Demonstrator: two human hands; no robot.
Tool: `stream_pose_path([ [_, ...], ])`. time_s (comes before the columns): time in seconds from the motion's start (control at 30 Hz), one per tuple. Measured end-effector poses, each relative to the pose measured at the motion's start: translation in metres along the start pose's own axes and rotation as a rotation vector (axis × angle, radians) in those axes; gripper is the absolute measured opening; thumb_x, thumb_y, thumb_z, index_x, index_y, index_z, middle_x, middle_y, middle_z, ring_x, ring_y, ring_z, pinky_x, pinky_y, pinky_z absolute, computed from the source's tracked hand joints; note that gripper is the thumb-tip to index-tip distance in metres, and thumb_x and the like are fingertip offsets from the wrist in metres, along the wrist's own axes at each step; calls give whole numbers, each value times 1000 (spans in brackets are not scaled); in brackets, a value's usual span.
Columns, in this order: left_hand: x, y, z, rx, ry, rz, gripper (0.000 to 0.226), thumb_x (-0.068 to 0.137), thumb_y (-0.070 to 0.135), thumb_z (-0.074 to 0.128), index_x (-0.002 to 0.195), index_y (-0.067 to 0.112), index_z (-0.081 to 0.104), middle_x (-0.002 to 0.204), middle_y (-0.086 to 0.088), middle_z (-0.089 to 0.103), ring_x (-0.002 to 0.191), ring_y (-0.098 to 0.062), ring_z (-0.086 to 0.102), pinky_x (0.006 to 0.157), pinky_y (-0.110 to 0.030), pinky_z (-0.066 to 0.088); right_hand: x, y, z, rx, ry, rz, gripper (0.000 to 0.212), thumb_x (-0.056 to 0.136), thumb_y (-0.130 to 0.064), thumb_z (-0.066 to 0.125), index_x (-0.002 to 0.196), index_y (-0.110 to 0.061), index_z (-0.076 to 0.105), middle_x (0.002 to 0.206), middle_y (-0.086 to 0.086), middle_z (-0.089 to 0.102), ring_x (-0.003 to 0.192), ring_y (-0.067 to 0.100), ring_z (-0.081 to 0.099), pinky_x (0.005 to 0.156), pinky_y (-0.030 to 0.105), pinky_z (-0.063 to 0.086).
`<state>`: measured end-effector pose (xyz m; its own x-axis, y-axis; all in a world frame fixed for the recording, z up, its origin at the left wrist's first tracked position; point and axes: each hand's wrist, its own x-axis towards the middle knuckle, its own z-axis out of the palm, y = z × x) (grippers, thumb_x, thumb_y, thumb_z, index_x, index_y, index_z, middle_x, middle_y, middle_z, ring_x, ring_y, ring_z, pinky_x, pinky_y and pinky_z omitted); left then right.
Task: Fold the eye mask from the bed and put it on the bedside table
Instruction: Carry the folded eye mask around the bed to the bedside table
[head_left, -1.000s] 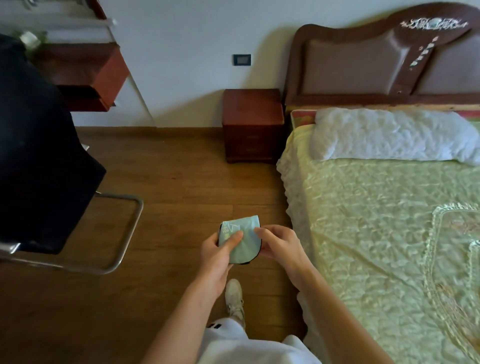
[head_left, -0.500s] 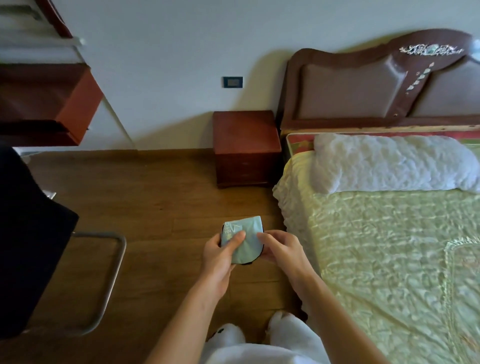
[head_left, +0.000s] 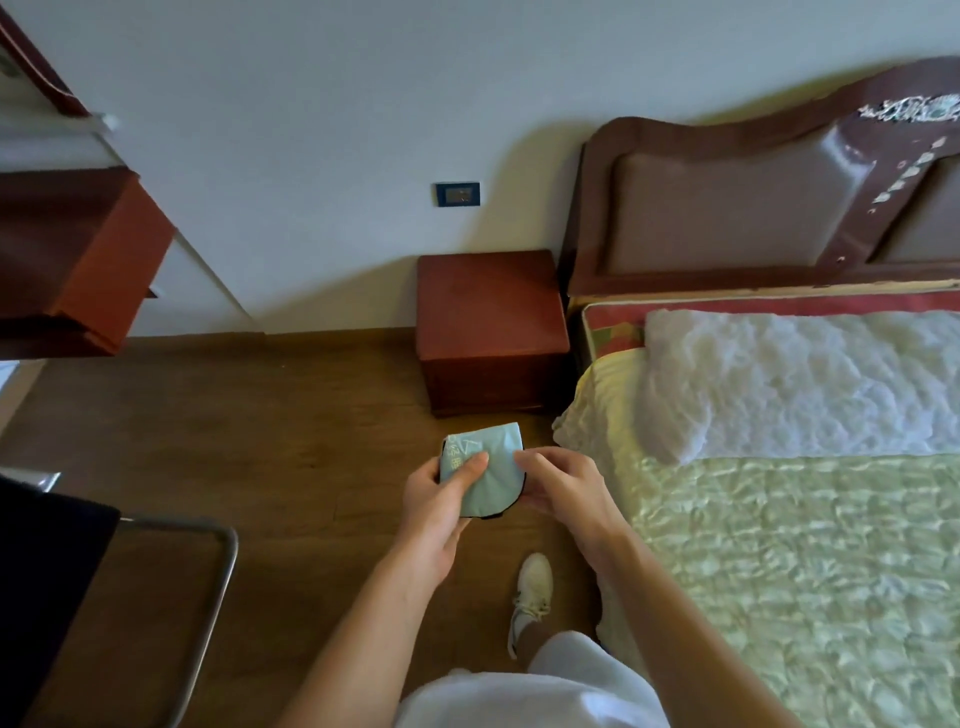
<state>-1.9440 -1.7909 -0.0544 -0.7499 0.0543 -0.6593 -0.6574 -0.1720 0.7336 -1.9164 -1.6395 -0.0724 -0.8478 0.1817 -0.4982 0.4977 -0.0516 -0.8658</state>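
The eye mask (head_left: 492, 467) is pale teal with a dark edge and is folded in half. I hold it in front of me above the wooden floor. My left hand (head_left: 435, 506) grips its left side, thumb laid across the front. My right hand (head_left: 563, 486) pinches its right edge. The bedside table (head_left: 488, 306) is a dark red wooden cabinet straight ahead, against the wall and left of the bed (head_left: 810, 561).
A white pillow (head_left: 800, 379) lies at the head of the bed under a brown headboard (head_left: 727, 208). A chair with a metal frame (head_left: 218, 571) and dark cloth stands at the left. A wooden shelf (head_left: 78, 249) juts out upper left.
The view has moved closer to the bedside table, which now looks larger and nearer. Both hands keep the same hold on the folded mask. My foot has stepped forward.
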Motion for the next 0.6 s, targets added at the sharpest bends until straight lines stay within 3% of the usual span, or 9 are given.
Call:
stream_pose_path([
  [0.2,74,66,72,15,49,58,26,84,20,74,107,21,63,106,-6,71,100,-22,67,83,-36,58,97,-62,-43,29,-29,2,28,91,-34,69,106,-13,75,104,8,79,98,20,76,91,44,62],
  [0.33,104,95,99,1,59,53,26,84,19,74,109,18,65,108,-8,72,101,-24,69,84,-38,58,143,-88,-60,49,-47,8,14,91,-32,69,95,-20,75,96,4,79,92,16,76,82,31,63],
  [0.6,163,137,122,-34,91,47,15,84,16,73,96,21,66,107,-10,72,99,-24,69,84,-37,58,222,-117,-65,75,-71,49,28,88,-33,71,103,-11,77,101,11,80,95,24,77,83,34,63],
])
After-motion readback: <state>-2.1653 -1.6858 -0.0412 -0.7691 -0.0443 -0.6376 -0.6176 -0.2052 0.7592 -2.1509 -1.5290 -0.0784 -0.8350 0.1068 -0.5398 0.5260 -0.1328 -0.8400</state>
